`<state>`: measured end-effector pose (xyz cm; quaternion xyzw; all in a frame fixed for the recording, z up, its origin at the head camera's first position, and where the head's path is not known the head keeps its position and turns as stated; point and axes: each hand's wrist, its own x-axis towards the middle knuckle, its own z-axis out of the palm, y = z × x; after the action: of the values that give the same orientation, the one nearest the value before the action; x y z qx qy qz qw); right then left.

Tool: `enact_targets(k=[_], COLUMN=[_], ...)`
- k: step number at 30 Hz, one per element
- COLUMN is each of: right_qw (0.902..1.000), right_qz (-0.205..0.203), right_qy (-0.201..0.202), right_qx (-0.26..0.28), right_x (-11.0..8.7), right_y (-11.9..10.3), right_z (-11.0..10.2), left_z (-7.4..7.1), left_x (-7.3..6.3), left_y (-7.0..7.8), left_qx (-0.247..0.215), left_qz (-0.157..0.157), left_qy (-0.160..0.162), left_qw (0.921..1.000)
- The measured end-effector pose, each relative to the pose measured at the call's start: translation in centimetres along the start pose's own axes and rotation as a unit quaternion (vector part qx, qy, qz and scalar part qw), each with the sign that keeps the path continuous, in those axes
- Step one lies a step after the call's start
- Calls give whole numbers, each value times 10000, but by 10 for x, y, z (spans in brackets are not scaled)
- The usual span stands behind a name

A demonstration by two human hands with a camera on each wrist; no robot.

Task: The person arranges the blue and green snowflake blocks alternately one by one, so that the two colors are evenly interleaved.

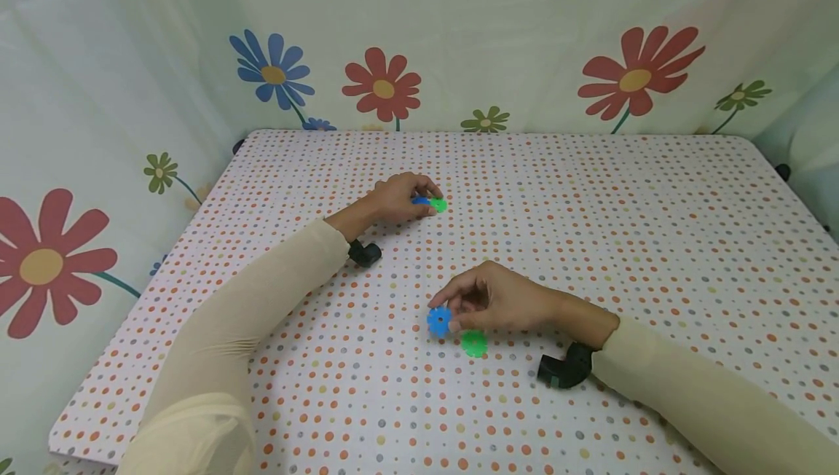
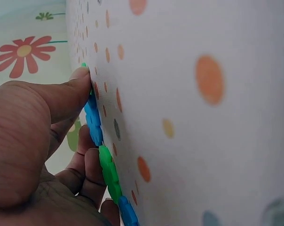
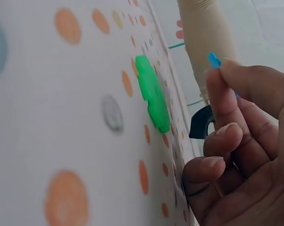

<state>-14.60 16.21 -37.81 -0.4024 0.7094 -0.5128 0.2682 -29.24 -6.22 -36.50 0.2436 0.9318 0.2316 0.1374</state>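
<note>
My left hand (image 1: 400,198) lies low over the table with thumb and fingers about a row of flat, notched plastic discs. At the row's right end a green disc (image 1: 440,205) shows beside the fingertips. The left wrist view shows a blue disc (image 2: 93,121), another green disc (image 2: 110,173) and another blue disc (image 2: 128,211) in line, partly hidden by the hand. Nearer the front, my right hand (image 1: 501,296) pinches a single blue disc (image 1: 439,320) between thumb and index finger, its other fingers curled. Below that hand, a loose green disc (image 1: 475,344) lies flat on the table.
The table (image 1: 590,227) wears a white cloth with coloured dots. Curtains with printed flowers (image 1: 524,45) stand behind it and at its sides. Black wrist-worn pieces (image 1: 565,367) stick out below both sleeves, close to the tabletop.
</note>
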Motion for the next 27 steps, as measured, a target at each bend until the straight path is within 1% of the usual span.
enact_targets(k=[6,11,14,19,24,27], right_qw=[9982,9945,9923,9864,9775,9681], right_qz=[125,140,178,476,719,896], right_qy=[592,1034,1222,1561,1887,2092], right_qx=[32,60,-54,-194,-610,-1044], right_x=[2,5,8,15,24,31], right_y=[1,5,8,15,21,25], right_z=[-11,-30,-42,-61,-78,-87], left_z=[0,0,1,1,1,0], left_x=[0,0,1,1,2,2], left_y=[0,0,0,0,-1,-1], left_qx=[-59,-42,11,58,0,-7], left_qz=[24,61,50,41,79,101], left_qy=[-6,-23,-9,-5,-52,-60], left_qw=[10000,10000,10000,10000,10000,9999])
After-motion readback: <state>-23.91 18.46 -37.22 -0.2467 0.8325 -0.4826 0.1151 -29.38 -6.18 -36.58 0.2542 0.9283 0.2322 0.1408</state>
